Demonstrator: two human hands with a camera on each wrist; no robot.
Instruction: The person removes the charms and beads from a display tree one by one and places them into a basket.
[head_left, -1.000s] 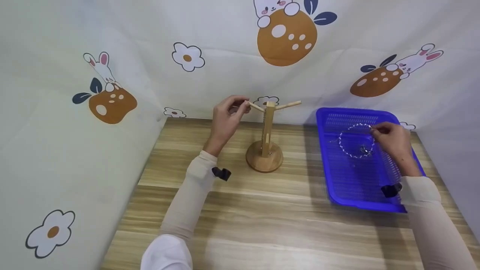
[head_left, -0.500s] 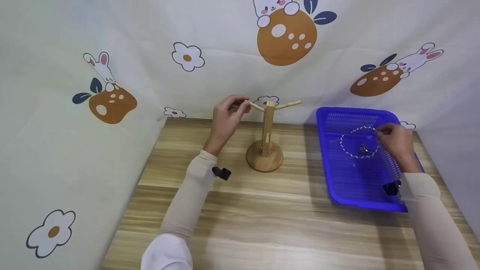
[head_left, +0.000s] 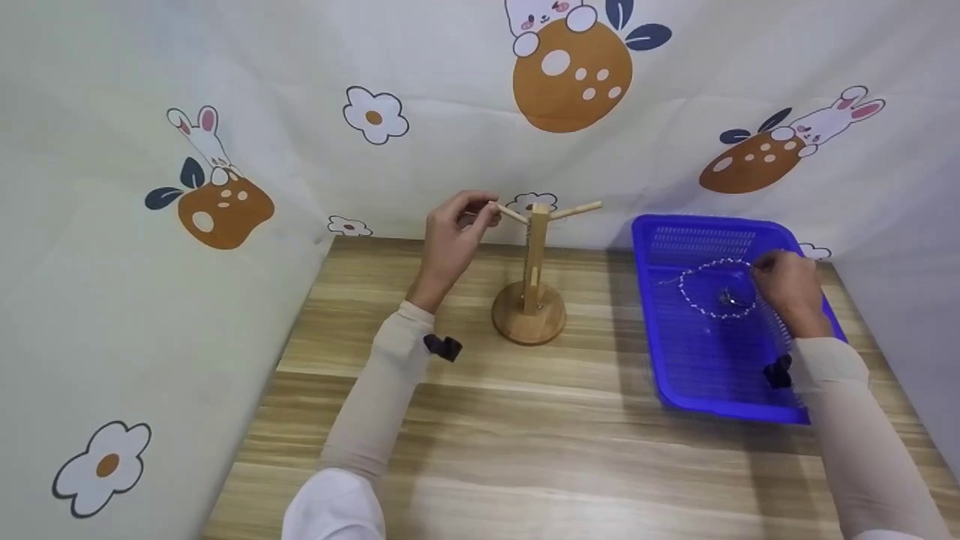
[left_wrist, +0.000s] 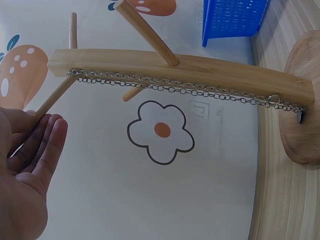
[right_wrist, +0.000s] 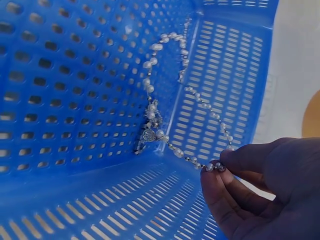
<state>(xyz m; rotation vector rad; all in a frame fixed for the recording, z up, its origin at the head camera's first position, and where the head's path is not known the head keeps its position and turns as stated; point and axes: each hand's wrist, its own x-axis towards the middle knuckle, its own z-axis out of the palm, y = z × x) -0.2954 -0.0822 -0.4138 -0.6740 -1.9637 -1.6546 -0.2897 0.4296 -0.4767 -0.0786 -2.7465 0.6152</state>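
Two hands, each with a closed pinch. At right, the right hand point(head_left: 789, 285) grips a strand of the beaded necklace point(right_wrist: 157, 47) between thumb and fingertips; the loop droops in the far half of the blue basket point(head_left: 647, 315). Left of centre, the left hand point(head_left: 454, 236) pinches the left peg point(head_left: 513, 213) of the wooden stand point(head_left: 537, 259). The necklace should prove light, limp, slippery and delicate, best held by its strand, clear of the silvery cluster point(right_wrist: 153, 120), whose attachment cannot be told.
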